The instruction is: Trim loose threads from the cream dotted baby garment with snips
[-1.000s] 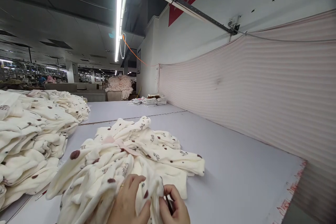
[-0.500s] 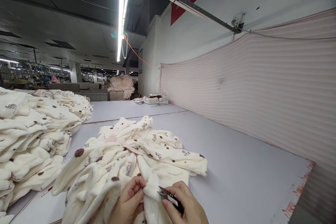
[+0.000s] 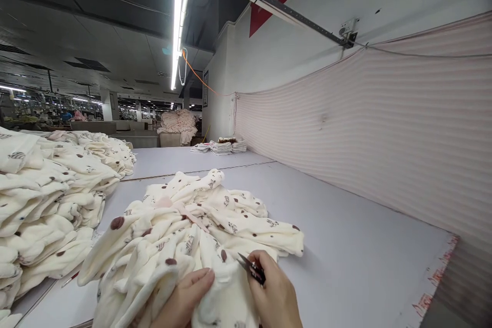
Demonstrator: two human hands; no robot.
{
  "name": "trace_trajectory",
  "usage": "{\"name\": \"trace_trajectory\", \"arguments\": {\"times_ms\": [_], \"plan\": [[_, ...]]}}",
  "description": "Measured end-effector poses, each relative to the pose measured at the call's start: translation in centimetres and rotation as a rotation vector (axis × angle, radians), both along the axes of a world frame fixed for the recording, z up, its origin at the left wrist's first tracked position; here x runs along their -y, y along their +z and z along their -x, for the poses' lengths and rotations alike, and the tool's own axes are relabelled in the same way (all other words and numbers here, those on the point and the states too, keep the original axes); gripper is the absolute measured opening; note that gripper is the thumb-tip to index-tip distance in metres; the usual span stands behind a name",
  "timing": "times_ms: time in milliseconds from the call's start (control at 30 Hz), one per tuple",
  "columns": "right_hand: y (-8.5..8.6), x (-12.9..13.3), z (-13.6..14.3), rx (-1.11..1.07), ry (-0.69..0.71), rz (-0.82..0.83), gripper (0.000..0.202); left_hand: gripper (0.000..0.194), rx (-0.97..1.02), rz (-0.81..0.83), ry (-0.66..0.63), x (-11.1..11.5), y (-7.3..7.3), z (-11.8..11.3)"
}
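A cream fleece garment [image 3: 230,218] with brown spots and small striped prints lies bunched on the table in front of me. My left hand [image 3: 188,294] grips its near part, thumb on top and the other fingers hidden under the cloth. In my right hand [image 3: 274,289] is a pair of black thread snips [image 3: 254,270], its pointed blades aimed up and left over the fabric. The right fingers wrap round the snips beside the spread-out cloth edge. A pink strip [image 3: 192,217] shows in the middle of the garment.
A large heap of similar cream garments [image 3: 49,189] covers the left side. A red pen-like item [image 3: 69,279] lies between heap and garment. Folded stacks [image 3: 222,147] sit at the table's far end, and a striped pink cloth [image 3: 365,128] hangs along the right wall.
The gripped part of the garment has been turned and spread wider between my hands. My right hand with the snips has shifted slightly up; the left thumb now lies flatter on the cloth.
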State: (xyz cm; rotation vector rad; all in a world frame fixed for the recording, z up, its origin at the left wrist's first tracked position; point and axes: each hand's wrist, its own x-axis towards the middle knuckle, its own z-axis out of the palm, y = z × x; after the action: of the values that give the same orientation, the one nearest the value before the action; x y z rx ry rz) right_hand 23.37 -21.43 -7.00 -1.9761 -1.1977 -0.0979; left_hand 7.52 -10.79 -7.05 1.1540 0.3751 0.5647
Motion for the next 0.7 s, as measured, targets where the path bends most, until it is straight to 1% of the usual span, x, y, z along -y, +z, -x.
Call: {"name": "trace_trajectory", "arguments": {"times_ms": [33, 67, 133, 200, 267, 333, 400, 467, 567, 700], "plan": [[0.4, -0.2, -0.1, -0.014, -0.002, 0.004, 0.016, 0.025, 0.035, 0.142, -0.064, -0.1, 0.1, 0.0], [0.7, -0.3, -0.1, -0.031, 0.018, 0.011, 0.010, 0.025, 0.074, 0.230, -0.104, -0.1, 0.2, 0.0], [0.8, -0.3, 0.1, -0.057, 0.104, 0.000, 0.003, 0.031, 0.144, 0.301, -0.134, -0.1, 0.4, 0.1], [0.6, -0.1, 0.6, -0.038, 0.198, -0.039, 0.010, 0.039, 0.188, 0.366, -0.173, 0.1, 0.5, 0.1], [0.4, 0.2, 1.1, 0.030, 0.256, -0.064, 0.017, 0.043, 0.202, 0.429, -0.240, 0.3, 0.7, 0.0], [0.4, 0.2, 1.6, 0.101, 0.268, -0.071, 0.016, 0.043, 0.197, 0.450, -0.282, 0.4, 0.9, 0.0], [0.5, 0.1, 1.7, 0.119, 0.245, -0.075, 0.016, 0.042, 0.201, 0.439, -0.256, 0.6, 1.0, 0.0], [0.6, 0.0, 1.6, 0.087, 0.218, -0.083, 0.018, 0.042, 0.202, 0.434, -0.216, 0.7, 1.1, 0.1], [0.6, 0.3, 1.2, 0.076, 0.215, -0.075, 0.017, 0.042, 0.157, 0.456, -0.172, 0.9, 1.0, 0.4], [0.6, 1.0, 1.1, 0.152, 0.188, -0.030, 0.019, 0.043, 0.110, 0.464, -0.176, 0.9, 0.7, 0.3]]}}
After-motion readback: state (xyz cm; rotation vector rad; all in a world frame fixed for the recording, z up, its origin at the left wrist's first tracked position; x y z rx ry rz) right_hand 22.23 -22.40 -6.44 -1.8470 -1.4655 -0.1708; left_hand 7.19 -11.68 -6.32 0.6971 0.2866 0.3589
